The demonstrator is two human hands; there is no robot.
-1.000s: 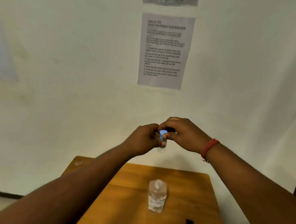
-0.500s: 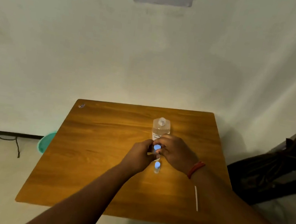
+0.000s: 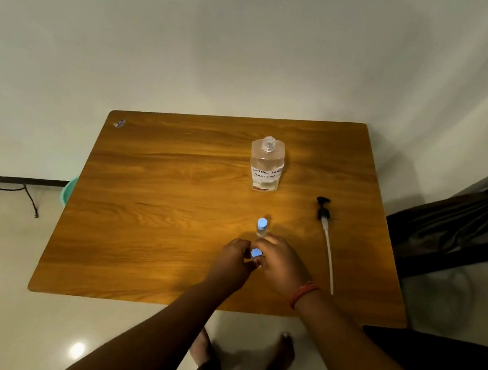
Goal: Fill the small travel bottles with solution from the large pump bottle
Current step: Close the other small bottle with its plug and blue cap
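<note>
A small clear travel bottle with a blue cap (image 3: 256, 253) sits between my two hands near the table's middle. My left hand (image 3: 234, 261) grips it from the left, and my right hand (image 3: 280, 264) pinches it from the right. A second blue-capped travel bottle (image 3: 261, 227) stands upright just beyond them. The large clear bottle (image 3: 266, 164) labelled as solution stands farther back with its neck uncovered. Its black pump head with a long white tube (image 3: 324, 235) lies on the table to the right.
The wooden table (image 3: 156, 204) stands against a pale wall. A small scrap (image 3: 119, 122) lies at its back left corner. A teal bin (image 3: 68, 195) and a cable (image 3: 3, 185) are on the floor to the left; a dark frame (image 3: 463, 232) stands at the right.
The view has tilted down from the wall to the table. My hands have carried the small bottle down from the air to the tabletop, in front of the other small bottle.
</note>
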